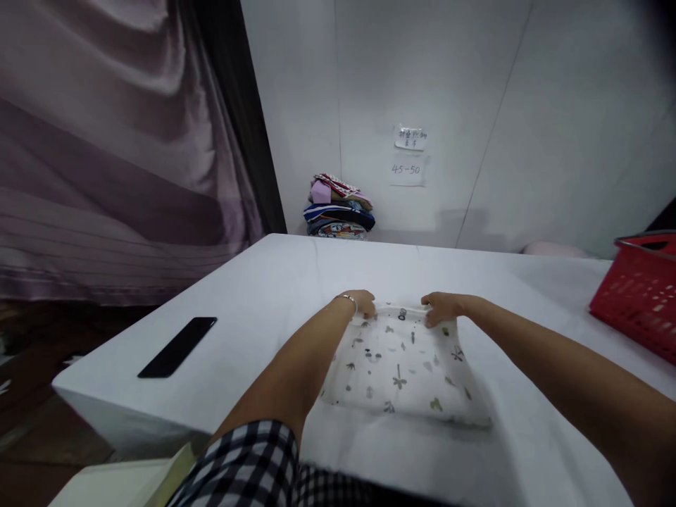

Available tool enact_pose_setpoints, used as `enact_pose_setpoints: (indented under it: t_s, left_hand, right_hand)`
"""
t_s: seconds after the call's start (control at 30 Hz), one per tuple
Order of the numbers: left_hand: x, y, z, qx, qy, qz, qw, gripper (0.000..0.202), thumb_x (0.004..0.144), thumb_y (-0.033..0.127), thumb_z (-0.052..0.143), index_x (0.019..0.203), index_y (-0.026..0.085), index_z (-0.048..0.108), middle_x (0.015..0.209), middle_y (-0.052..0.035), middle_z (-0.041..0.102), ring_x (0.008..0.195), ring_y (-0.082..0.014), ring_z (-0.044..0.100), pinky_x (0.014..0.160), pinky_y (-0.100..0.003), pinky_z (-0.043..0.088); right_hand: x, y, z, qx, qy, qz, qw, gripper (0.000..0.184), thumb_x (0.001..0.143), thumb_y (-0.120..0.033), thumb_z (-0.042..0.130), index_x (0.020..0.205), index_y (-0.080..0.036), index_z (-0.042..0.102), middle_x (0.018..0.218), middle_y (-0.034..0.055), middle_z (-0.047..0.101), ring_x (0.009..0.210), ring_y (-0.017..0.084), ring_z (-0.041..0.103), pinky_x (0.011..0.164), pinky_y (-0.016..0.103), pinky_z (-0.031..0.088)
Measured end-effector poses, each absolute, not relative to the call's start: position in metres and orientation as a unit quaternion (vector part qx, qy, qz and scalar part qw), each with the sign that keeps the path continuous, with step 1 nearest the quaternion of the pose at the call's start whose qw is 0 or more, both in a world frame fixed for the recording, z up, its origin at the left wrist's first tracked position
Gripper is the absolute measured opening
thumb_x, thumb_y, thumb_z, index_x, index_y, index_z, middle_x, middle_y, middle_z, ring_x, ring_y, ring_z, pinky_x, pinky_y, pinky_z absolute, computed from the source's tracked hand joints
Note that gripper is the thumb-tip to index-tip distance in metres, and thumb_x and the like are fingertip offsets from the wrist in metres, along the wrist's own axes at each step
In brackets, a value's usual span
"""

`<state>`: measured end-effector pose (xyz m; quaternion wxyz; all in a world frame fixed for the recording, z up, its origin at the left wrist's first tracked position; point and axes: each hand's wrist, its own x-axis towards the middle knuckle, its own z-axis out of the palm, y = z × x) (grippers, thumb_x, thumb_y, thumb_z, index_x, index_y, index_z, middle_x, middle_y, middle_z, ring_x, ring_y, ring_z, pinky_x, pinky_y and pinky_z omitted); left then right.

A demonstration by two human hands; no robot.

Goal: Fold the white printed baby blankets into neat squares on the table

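The white cloth (398, 366), printed with small grey and green motifs, lies folded into a rough rectangle on the white table (285, 282) before you. Your left hand (361, 302) has its fingers curled around the far left corner; your right hand (442, 308) pinches the far right.

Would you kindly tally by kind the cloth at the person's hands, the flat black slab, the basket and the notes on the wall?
Cloth: 1
Slab: 1
Basket: 1
Notes: 2
Total: 5
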<state>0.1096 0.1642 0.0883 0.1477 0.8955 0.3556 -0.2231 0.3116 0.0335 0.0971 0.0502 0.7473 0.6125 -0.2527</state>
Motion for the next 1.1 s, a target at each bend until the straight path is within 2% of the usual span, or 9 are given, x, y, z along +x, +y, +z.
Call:
enact_pose_setpoints:
  t_s: [0.1,0.2,0.33,0.47,0.6,0.8,0.9,1.0,1.1]
  left_hand:
    - [0.105,0.150,0.099,0.896,0.355,-0.237,0.125,0.051,0.050,0.019,0.062,0.101,0.018,0.066,0.107,-0.0081,0.065,0.088,-0.0278,0.061,0.069,-0.033,0.050]
    - [0.095,0.140,0.121,0.904,0.350,-0.220,0.104,0.036,0.052,0.020,0.061,0.087,0.016,0.069,0.094,-0.0077,0.068,0.083,-0.0268,0.062,0.069,-0.032,0.048]
    - [0.073,0.137,0.172,0.927,0.340,-0.140,0.071,0.041,0.059,0.025,0.058,0.100,0.018,0.064,0.106,-0.0081,0.064,0.094,-0.0267,0.058,0.078,-0.033,0.045]
    - [0.048,0.125,0.209,0.948,0.318,0.019,-0.002,0.034,0.067,0.027,0.057,0.100,0.016,0.060,0.099,-0.0078,0.062,0.096,-0.0257,0.056,0.084,-0.033,0.041]
    - [0.026,0.087,0.163,0.936,0.322,0.124,-0.070,0.028,0.073,0.021,0.053,0.101,0.015,0.053,0.102,-0.0104,0.056,0.099,-0.0268,0.052,0.090,-0.038,0.035]
    - [-0.003,0.037,0.036,0.948,0.300,0.105,-0.004,0.024,0.073,0.022,0.057,0.096,0.017,0.051,0.103,-0.0089,0.055,0.099,-0.0248,0.049,0.085,-0.037,0.038]
    - [-0.012,0.035,0.027,0.946,0.297,0.122,0.051,0.033,0.074,0.033,0.062,0.102,0.021,0.050,0.107,-0.0055,0.055,0.102,-0.0230,0.048,0.088,-0.035,0.037]
    - [-0.014,0.040,0.037,0.955,0.255,0.124,0.081,0.034,0.080,0.042,0.057,0.107,0.022,0.052,0.111,-0.0045,0.055,0.105,-0.0219,0.047,0.090,-0.035,0.036]
    - [-0.010,0.044,0.040,0.954,0.251,0.138,0.088,0.028,0.087,0.040,0.048,0.107,0.022,0.056,0.106,-0.0042,0.057,0.101,-0.0198,0.050,0.088,-0.033,0.038]
  right_hand:
    - [0.301,0.025,0.113,0.743,0.607,-0.279,0.043,0.071,0.054,-0.032,0.068,0.122,-0.015,0.054,0.115,0.0131,0.061,0.100,0.030,0.058,0.080,0.035,0.048]
    - [0.292,0.019,0.134,0.733,0.630,-0.254,0.038,0.060,0.055,-0.027,0.065,0.114,-0.017,0.060,0.103,0.0106,0.066,0.094,0.030,0.060,0.076,0.036,0.048]
    - [0.290,0.004,0.179,0.739,0.658,-0.145,-0.001,0.049,0.060,-0.022,0.061,0.109,-0.019,0.063,0.102,0.0083,0.066,0.091,0.028,0.059,0.072,0.033,0.046]
    - [0.285,-0.027,0.205,0.733,0.673,0.052,-0.083,0.052,0.070,-0.019,0.053,0.122,-0.021,0.052,0.108,0.0085,0.063,0.093,0.027,0.057,0.076,0.035,0.042]
    - [0.269,-0.066,0.148,0.677,0.694,0.208,-0.129,0.047,0.079,-0.010,0.039,0.125,-0.015,0.049,0.116,0.0145,0.058,0.106,0.028,0.050,0.090,0.042,0.033]
    - [0.259,-0.117,0.016,0.630,0.762,0.047,-0.144,0.053,0.074,-0.010,0.040,0.125,-0.022,0.050,0.123,0.0093,0.056,0.112,0.024,0.049,0.094,0.041,0.037]
    - [0.261,-0.122,0.010,0.648,0.744,-0.007,-0.166,0.050,0.076,-0.018,0.045,0.125,-0.022,0.050,0.127,0.0091,0.053,0.115,0.025,0.048,0.096,0.042,0.037]
    - [0.258,-0.115,0.027,0.656,0.734,-0.033,-0.172,0.033,0.084,-0.028,0.042,0.112,-0.022,0.060,0.113,0.0083,0.062,0.104,0.024,0.055,0.092,0.041,0.040]
    - [0.251,-0.105,0.036,0.664,0.728,-0.032,-0.168,0.032,0.088,-0.029,0.037,0.103,-0.022,0.064,0.103,0.0082,0.065,0.096,0.023,0.057,0.087,0.038,0.042]
